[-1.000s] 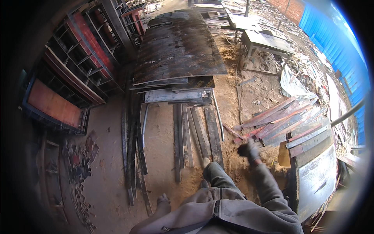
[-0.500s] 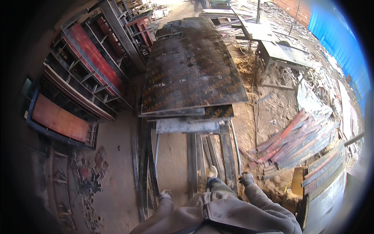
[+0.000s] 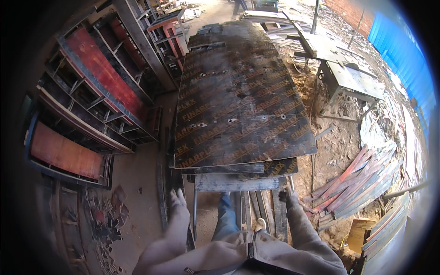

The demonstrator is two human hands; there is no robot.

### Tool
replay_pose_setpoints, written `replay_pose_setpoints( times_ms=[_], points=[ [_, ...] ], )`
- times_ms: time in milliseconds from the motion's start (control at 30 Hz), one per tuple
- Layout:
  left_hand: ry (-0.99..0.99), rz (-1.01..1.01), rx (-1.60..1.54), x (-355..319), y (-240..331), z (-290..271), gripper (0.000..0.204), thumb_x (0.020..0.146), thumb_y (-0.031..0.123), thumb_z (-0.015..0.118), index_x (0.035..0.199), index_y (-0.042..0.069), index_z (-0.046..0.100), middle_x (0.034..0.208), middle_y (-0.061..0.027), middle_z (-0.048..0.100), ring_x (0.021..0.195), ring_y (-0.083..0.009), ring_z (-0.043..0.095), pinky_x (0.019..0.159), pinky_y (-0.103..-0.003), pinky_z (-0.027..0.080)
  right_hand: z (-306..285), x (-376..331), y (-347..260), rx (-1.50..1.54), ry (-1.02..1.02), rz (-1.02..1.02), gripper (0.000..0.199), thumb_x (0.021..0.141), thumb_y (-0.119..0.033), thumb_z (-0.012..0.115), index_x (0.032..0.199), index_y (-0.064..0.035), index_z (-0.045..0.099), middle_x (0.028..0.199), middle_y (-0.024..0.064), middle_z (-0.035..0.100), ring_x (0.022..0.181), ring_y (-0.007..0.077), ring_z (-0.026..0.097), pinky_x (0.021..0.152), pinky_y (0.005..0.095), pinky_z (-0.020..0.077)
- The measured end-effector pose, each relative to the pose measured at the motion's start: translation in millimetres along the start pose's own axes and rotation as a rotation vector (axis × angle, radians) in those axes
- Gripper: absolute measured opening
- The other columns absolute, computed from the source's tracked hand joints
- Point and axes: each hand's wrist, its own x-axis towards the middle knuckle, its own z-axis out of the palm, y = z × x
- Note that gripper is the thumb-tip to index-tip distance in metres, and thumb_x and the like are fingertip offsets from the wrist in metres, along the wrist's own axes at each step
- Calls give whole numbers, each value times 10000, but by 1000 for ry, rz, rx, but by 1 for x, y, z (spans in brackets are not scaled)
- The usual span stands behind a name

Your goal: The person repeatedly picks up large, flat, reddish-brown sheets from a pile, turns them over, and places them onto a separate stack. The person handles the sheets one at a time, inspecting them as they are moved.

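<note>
A stack of dark printed plywood sheets [image 3: 243, 110] lies in front of me on a support with a pale front board [image 3: 236, 183] and metal legs. My left hand [image 3: 178, 198], in a light glove, is off the stack's near left corner with its fingers stretched out and nothing in it. My right hand [image 3: 288, 197], darkly gloved, is beside the support's right leg [image 3: 291, 182]. Its fingers look apart, and I see nothing held; whether it touches the leg is unclear. Holes and worn spots mark the top sheet.
Framed red panels [image 3: 98, 68] lean along the left, with broken scraps [image 3: 110, 213] on the floor below. To the right are a saw table [image 3: 353, 80], a pile of strips [image 3: 350, 185] and a blue sheet fence [image 3: 401, 50]. Long dark bars lie under the support.
I have stepped closer to the stack, so it looks larger and lower in view. Both hands have moved forward, up beside the support's near end.
</note>
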Motion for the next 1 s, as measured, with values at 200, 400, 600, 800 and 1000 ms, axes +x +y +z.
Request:
replay_pose_setpoints(
  times_ms=[200, 400, 600, 800, 1000],
  points=[
    [-44, 4, 256, 173, 105, 18, 763, 1038, 651, 371, 1414, 8, 537, 1458, -239, 553, 1373, -378, 512, 1137, -451, 427, 98, 71, -46, 388, 133, 107, 806, 999, -653, 499, 1446, 8, 382, 1312, 231, 597, 1172, 355, 631, 970, 519, 547],
    [-286, 15, 209, 205, 120, 55, 864, 1001, 750, 286, 1236, 14, 673, 1277, -268, 667, 1262, -425, 593, 1050, -496, 478, 136, 83, -70, 606, -72, 32, 889, 973, -669, 547, 1524, -18, 298, 1443, 211, 538, 1308, 371, 558, 1059, 523, 455],
    [-372, -233, 337, 190, 131, 53, 935, 982, 780, 251, 1308, 1, 653, 1323, -264, 649, 1283, -432, 578, 1089, -476, 453, 145, 109, -72, 672, 191, 149, 737, 959, -605, 632, 1411, -45, 467, 1177, 117, 699, 1023, 326, 681, 903, 524, 528],
    [-294, -130, 334, 149, 148, 34, 955, 995, 765, 225, 1253, -30, 687, 1272, -284, 667, 1264, -448, 590, 1072, -488, 463, 117, 94, -84, 681, 156, -158, 239, 1031, -392, 630, 956, -169, 673, 801, 2, 666, 629, 183, 607, 511, 349, 452],
    [-131, -166, 356, 143, 117, -27, 1037, 971, 803, 236, 1230, -108, 659, 1256, -347, 648, 1274, -460, 580, 1068, -510, 466, 107, 9, -67, 716, 71, -60, 295, 948, -368, 766, 818, -164, 598, 659, -22, 504, 511, 139, 449, 468, 324, 383]
  ],
)
